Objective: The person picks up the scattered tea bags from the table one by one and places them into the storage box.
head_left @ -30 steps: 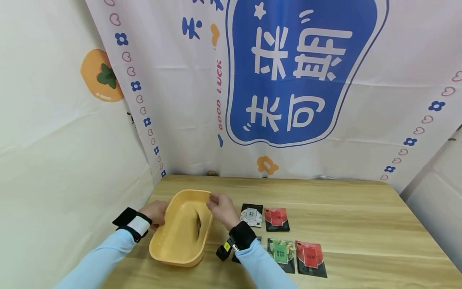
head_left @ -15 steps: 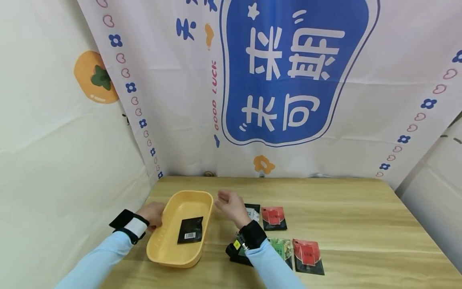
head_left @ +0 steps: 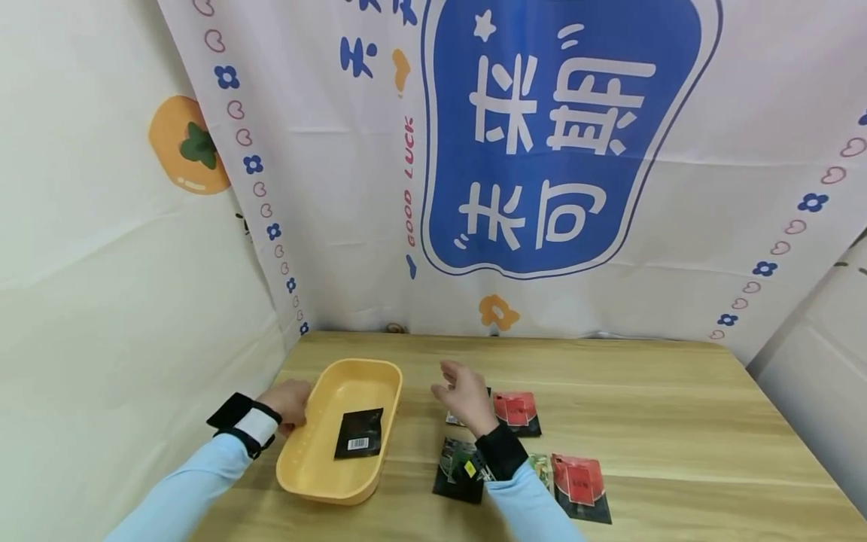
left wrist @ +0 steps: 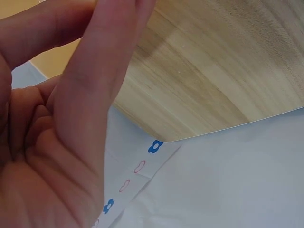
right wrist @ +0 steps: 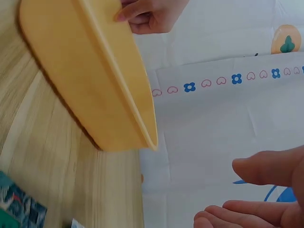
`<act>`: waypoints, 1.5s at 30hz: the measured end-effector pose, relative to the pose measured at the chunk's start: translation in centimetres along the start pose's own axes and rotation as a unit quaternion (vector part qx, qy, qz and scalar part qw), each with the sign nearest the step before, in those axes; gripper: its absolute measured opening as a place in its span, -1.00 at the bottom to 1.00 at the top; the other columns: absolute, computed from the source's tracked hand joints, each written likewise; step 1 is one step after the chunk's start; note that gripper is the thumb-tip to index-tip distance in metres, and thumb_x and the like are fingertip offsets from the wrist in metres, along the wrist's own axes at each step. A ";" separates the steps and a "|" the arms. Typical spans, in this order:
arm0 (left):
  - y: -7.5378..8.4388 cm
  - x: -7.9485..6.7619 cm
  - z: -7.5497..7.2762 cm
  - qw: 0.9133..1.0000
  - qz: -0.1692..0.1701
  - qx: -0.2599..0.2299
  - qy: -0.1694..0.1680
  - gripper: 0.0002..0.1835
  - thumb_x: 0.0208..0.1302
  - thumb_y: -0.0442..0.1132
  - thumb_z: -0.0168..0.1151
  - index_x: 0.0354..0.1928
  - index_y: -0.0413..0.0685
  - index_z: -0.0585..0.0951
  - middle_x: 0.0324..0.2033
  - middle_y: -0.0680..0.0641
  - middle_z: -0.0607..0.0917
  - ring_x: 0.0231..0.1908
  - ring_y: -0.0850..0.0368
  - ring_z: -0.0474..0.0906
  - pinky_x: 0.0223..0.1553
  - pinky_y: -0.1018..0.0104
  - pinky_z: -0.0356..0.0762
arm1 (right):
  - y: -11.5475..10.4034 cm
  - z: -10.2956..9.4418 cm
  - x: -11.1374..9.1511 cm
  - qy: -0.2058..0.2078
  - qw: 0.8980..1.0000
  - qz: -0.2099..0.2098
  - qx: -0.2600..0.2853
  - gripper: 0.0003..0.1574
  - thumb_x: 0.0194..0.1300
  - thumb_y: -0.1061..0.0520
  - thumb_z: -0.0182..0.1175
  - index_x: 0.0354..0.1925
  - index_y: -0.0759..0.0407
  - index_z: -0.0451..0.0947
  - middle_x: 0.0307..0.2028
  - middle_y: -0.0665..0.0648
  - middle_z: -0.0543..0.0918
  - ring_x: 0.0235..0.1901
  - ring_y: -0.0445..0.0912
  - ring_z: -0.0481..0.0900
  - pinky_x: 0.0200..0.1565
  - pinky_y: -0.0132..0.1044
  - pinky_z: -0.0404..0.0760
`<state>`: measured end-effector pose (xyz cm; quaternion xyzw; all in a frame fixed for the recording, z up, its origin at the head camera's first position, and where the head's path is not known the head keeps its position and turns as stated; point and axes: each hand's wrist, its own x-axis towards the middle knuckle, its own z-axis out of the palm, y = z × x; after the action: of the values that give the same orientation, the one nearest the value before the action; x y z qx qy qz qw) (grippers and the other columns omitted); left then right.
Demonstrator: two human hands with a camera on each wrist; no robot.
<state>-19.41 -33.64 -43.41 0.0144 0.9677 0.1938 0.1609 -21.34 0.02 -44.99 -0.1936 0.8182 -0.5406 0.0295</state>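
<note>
A yellow plastic tub (head_left: 313, 452) stands on the left of the table. My left hand (head_left: 290, 403) grips its left rim, and in the right wrist view that hand's thumb (right wrist: 135, 10) comes over the inside of the wall. Inside the tub lies a black packet (head_left: 359, 433), its barcode side up. My right hand (head_left: 466, 395) hovers right of the tub with nothing in it, thumb and fingers apart. Below that hand is a white-and-black packet (head_left: 454, 418), mostly hidden. A dark green packet (head_left: 455, 474) lies near the wrist strap.
A red packet (head_left: 515, 410) lies beyond the right hand, another red packet (head_left: 581, 485) nearer the front. Between them and the wrist, a green packet (head_left: 540, 465) is mostly covered by the sleeve. A printed cloth (head_left: 352, 226) hangs behind the wooden table (head_left: 677, 421).
The black packet has dropped from my right hand into the tub and settled flat. My right hand has moved away to the right, over the packets. My left hand stays on the rim.
</note>
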 end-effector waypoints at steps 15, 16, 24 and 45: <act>-0.2 0.3 0.3 1.000 -0.010 -0.002 -0.001 -0.77 -0.14 -0.66 0.15 -0.44 -0.24 0.48 -0.57 -0.11 0.58 -0.69 0.14 0.53 -0.68 0.35 0.56 | 2.5 -2.6 -1.4 0.050 0.995 -0.023 -0.083 -0.38 0.36 0.28 0.17 0.34 0.40 0.34 0.28 0.45 0.47 0.26 0.30 0.48 0.19 0.01 0.59; -0.2 0.3 0.3 1.000 -0.013 -0.003 -0.002 -0.76 -0.13 -0.67 0.15 -0.42 -0.25 0.48 -0.57 -0.10 0.58 -0.68 0.13 0.53 -0.68 0.34 0.57 | 2.7 -2.8 -1.5 0.050 0.995 -0.020 -0.084 -0.38 0.36 0.28 0.17 0.34 0.40 0.33 0.28 0.45 0.46 0.26 0.30 0.48 0.19 0.01 0.59; -0.2 0.2 0.5 1.000 -0.008 0.004 -0.007 -0.77 -0.13 -0.68 0.15 -0.49 -0.23 0.47 -0.65 -0.07 0.55 -0.71 0.15 0.49 -0.69 0.36 0.52 | 4.0 -3.8 -1.9 0.064 0.988 0.008 -0.138 -0.37 0.33 0.27 0.21 0.33 0.39 0.36 0.22 0.47 0.52 -0.64 0.04 0.51 -0.56 -0.26 0.33; -0.4 0.4 0.4 1.000 -0.014 0.008 -0.010 -0.77 -0.08 -0.66 0.19 -0.55 -0.19 0.48 -0.67 -0.07 0.55 -0.71 0.17 0.50 -0.67 0.36 0.57 | 7.0 -6.7 -1.8 0.082 0.982 0.059 -0.162 -0.35 0.24 0.21 0.30 0.26 0.42 0.44 -0.01 0.45 0.67 -0.41 0.06 0.71 -0.30 -0.15 0.61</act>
<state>-19.68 -33.84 -44.04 0.0045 0.9677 0.1835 0.1728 -23.44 8.85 -48.81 -0.1025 0.9045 -0.4122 -0.0374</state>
